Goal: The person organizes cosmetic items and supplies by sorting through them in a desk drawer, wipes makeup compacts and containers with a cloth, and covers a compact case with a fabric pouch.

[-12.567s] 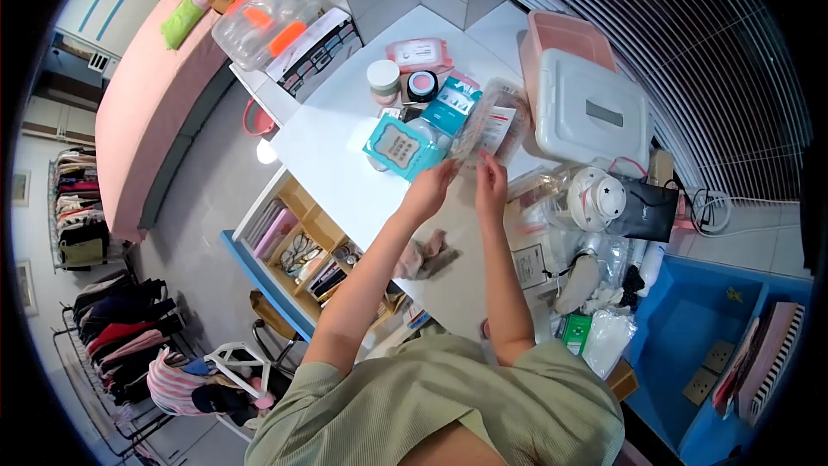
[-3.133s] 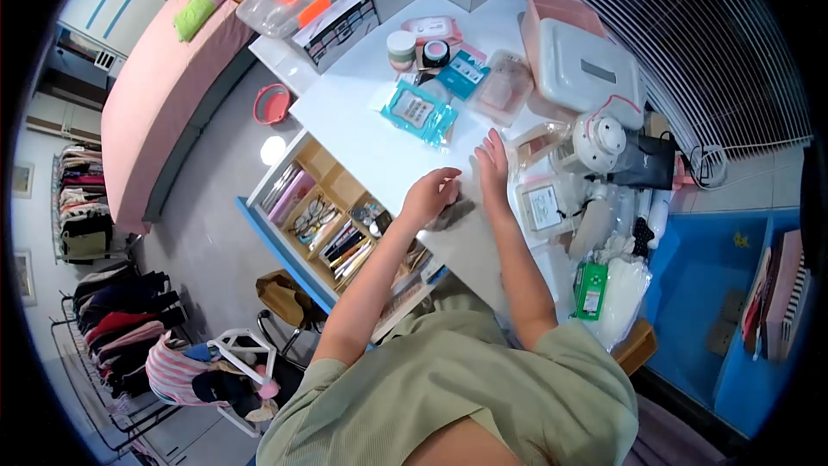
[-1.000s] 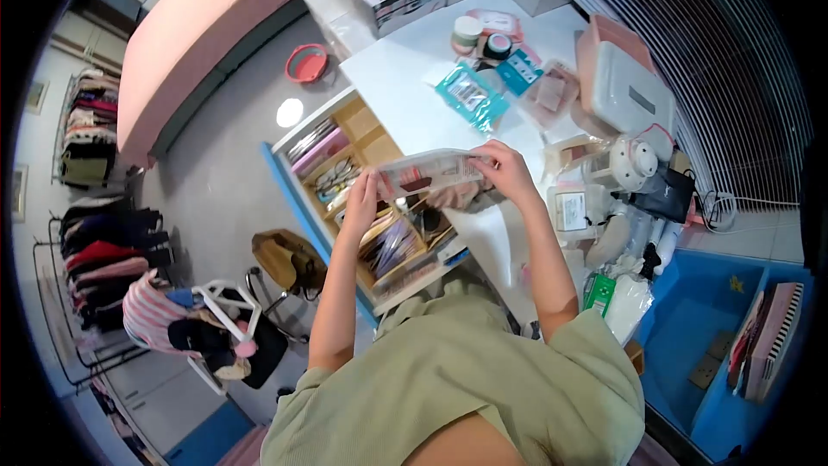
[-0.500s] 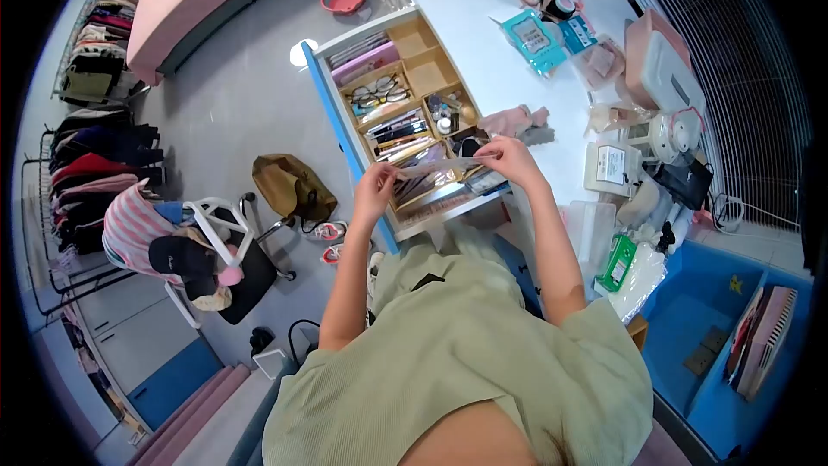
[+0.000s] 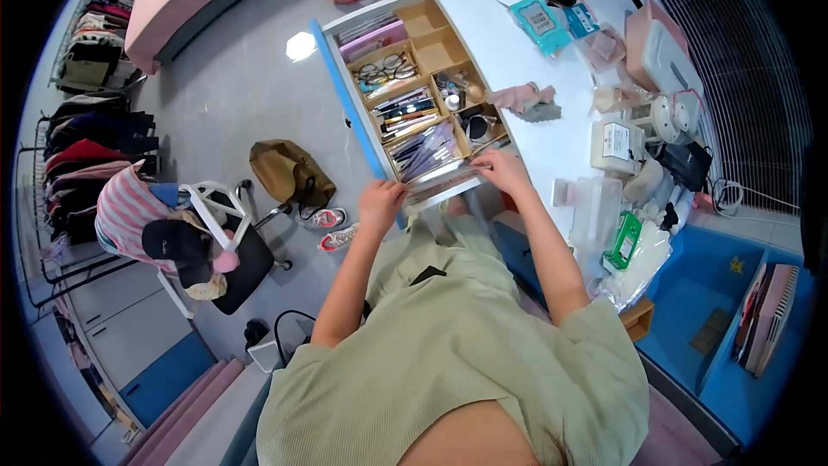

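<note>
My left hand (image 5: 382, 204) and my right hand (image 5: 503, 171) are closed on opposite ends of a clear, thin plastic piece (image 5: 444, 179). It spans the near end of the pulled-out drawer (image 5: 343, 91); whether it is a lid, a sheet or a shallow case I cannot tell. Just beyond it, slim purple-grey packets and sticks (image 5: 427, 152) fill one compartment. Farther in are makeup brushes and pens (image 5: 405, 112), eyeglasses (image 5: 385, 71) and small bottles (image 5: 453, 102). A round dark-topped item (image 5: 477, 128) sits close to my right hand.
On the white desk (image 5: 466, 0) lie a pink and grey cloth (image 5: 524, 99), a teal packet (image 5: 539, 24), clear plastic boxes (image 5: 595, 211) and a green box (image 5: 623, 240). A brown bag (image 5: 289, 174), shoes (image 5: 332, 229) and a chair (image 5: 246, 272) stand on the floor at left.
Both hands have lowered the clear plastic piece toward the drawer's near end. The compartment of purple-grey packets, partly covered before, now shows more fully. My view has shifted slightly.
</note>
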`<state>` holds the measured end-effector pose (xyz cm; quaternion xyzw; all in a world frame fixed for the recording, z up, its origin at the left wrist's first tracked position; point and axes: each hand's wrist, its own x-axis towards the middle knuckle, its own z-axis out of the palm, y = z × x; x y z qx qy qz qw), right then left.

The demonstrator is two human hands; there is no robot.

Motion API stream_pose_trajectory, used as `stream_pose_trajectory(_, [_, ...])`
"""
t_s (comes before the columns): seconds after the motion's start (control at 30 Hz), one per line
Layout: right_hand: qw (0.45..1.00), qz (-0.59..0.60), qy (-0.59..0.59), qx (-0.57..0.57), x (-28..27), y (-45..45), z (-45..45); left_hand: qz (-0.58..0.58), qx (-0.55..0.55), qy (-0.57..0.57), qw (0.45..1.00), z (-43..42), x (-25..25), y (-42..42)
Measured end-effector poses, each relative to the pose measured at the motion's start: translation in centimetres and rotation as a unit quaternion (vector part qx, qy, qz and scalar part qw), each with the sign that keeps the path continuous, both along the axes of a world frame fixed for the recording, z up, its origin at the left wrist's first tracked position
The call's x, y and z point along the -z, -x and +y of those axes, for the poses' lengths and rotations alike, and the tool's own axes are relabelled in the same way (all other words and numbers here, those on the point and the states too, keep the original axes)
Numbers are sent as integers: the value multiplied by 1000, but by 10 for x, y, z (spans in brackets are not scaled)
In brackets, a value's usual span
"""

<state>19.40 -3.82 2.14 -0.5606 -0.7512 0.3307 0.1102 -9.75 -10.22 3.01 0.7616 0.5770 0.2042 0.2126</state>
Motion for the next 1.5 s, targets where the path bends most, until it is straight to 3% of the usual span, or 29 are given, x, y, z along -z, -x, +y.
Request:
stream_pose_trajectory(0.1, [993,-70,-87,-28,3,7,-8,42,40,-38,998,-9,19,-4])
stream_pose_trajectory(0.4, [975,-139,-145,-94,24,6,-19,143,76,-20,987,-15,28,-14])
stream_pose_trajectory(0.57, [952,-178,-243,-58,40,16,-30,133,84,-28,987,-13,27,-23])
stream_pose_trajectory(0.67, [959,-157,-235,-33,27,27,-32,215,136,15,967,-12,46,-23])
stream_pose_trajectory(0.9, [964,-199,-168,-57,29,25,-40,157,128,5,979,-16,44,-34])
stream_pose_trajectory(1.07, [970,-131,-200,-38,22,23,-37,128,96,15,987,-7,34,-36])
stream_pose_trajectory(1.3, [974,-34,-223,8,-15,17,-11,-54,112,-45,991,46,-15,-65])
stream_pose_trajectory(1.5, [959,37,-261,104,-60,-7,28,-124,141,-71,980,98,-66,-122])
